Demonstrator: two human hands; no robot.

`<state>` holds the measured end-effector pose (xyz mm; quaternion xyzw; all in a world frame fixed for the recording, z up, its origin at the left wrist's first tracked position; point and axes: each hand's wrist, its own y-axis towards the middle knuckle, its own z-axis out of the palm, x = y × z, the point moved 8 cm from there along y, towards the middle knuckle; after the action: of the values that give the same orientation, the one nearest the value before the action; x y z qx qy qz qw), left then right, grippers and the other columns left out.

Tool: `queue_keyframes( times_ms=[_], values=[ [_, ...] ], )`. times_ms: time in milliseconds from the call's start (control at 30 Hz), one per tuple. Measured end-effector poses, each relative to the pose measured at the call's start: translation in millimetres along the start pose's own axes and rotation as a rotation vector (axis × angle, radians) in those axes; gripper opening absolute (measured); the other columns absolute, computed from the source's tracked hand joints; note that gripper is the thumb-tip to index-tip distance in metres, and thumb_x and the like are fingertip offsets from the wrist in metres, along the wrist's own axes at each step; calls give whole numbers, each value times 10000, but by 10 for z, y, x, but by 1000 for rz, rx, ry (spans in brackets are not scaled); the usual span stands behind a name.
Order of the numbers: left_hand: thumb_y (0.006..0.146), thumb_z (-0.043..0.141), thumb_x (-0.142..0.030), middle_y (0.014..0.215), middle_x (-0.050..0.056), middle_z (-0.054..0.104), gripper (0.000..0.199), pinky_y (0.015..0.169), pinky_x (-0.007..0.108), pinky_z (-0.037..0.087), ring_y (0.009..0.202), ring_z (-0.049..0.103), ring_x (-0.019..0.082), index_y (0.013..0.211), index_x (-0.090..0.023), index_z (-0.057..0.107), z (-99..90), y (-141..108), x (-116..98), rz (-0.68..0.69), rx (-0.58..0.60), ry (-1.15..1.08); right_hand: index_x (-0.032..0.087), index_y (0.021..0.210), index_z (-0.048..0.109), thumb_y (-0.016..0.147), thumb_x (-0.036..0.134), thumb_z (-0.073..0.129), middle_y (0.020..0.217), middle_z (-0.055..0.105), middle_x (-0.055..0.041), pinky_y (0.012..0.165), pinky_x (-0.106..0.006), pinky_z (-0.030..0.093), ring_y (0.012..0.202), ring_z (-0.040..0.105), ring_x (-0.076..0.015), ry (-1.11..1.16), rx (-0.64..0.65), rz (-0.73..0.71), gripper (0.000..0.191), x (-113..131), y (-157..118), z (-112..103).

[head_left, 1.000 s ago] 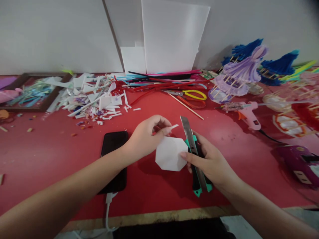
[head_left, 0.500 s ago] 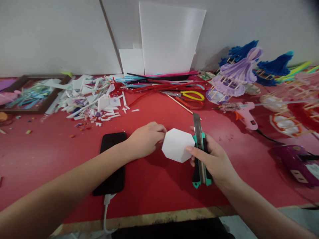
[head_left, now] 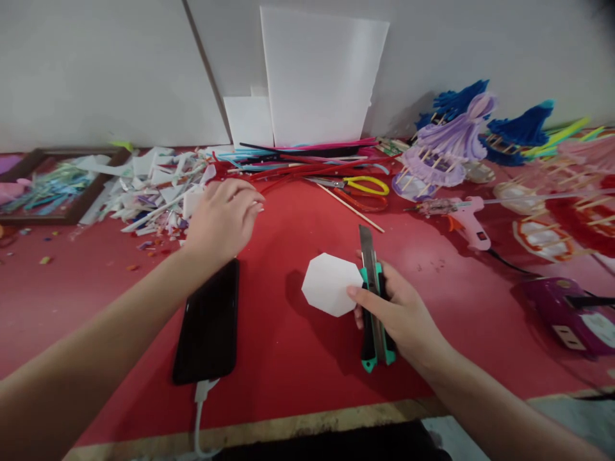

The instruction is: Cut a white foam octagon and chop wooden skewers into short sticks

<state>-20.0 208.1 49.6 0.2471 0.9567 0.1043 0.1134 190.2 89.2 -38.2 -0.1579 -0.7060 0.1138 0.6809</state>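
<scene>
My right hand [head_left: 403,314] holds a white octagonal piece [head_left: 331,285] under its thumb, together with a green and black utility knife [head_left: 375,314] whose blade points away from me. The blade is out, to the right of the white piece. Over the near right edge of a pile of white scraps [head_left: 156,186], my left hand [head_left: 223,218] hangs with its fingers loosely bent and apart; I see nothing held in it. Just below that hand lies a black phone [head_left: 209,326] with a white cable [head_left: 199,410].
Coloured stems [head_left: 298,160], yellow-handled scissors [head_left: 368,186] and a thin stick [head_left: 353,208] lie behind. White boards [head_left: 324,77] lean on the wall. At right are a pink glue gun [head_left: 473,224], a purple device [head_left: 571,317] and a purple umbrella-like craft [head_left: 451,141]. A brown frame [head_left: 91,198] lies left.
My left hand has moved from beside the white octagon to the scrap pile, up and left, and its fingers have loosened. The right hand still holds the octagon and the knife.
</scene>
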Motion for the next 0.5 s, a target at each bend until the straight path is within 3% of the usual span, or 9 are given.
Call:
queue_keyframes(
  times_ms=[100,167,233,367,500],
  values=[
    [930,487,-386,1191,79,610,266,984,458,429,1132,524,272,1115,-239,610,126,-333,-562,124,143,-105,191,1251,438,790,380,642,601,579,64,494,-300,511,479,579,-146,-129,66,-8,538,-23,22,54],
    [891,544,-478,1264,95,582,379,969,474,452,1144,527,293,1182,-240,584,250,-581,-939,199,239,-142,206,1330,424,795,339,640,808,659,-13,659,-371,559,674,652,-187,-283,117,-85,592,-11,6,73],
    [815,619,-558,1351,114,527,577,974,506,460,1210,486,342,1264,-207,533,379,-767,-1183,234,314,-136,226,1391,399,824,309,602,1074,653,-83,846,-440,534,939,652,-231,-409,140,-169,607,-8,-43,56],
    [916,539,-314,1370,118,530,428,979,504,473,1285,445,365,1308,-145,505,526,-893,-1284,301,396,-25,238,1457,340,884,264,493,1300,566,-118,957,-455,495,1164,575,-247,-551,123,-254,594,-37,-172,-64],
    [926,412,-125,1396,114,526,382,1016,546,436,1333,411,360,1290,-135,526,455,-902,-1207,423,392,-11,262,1423,416,876,241,498,1333,570,-106,973,-450,499,1224,550,-255,-654,135,-347,553,58,-269,-106]
  ],
)
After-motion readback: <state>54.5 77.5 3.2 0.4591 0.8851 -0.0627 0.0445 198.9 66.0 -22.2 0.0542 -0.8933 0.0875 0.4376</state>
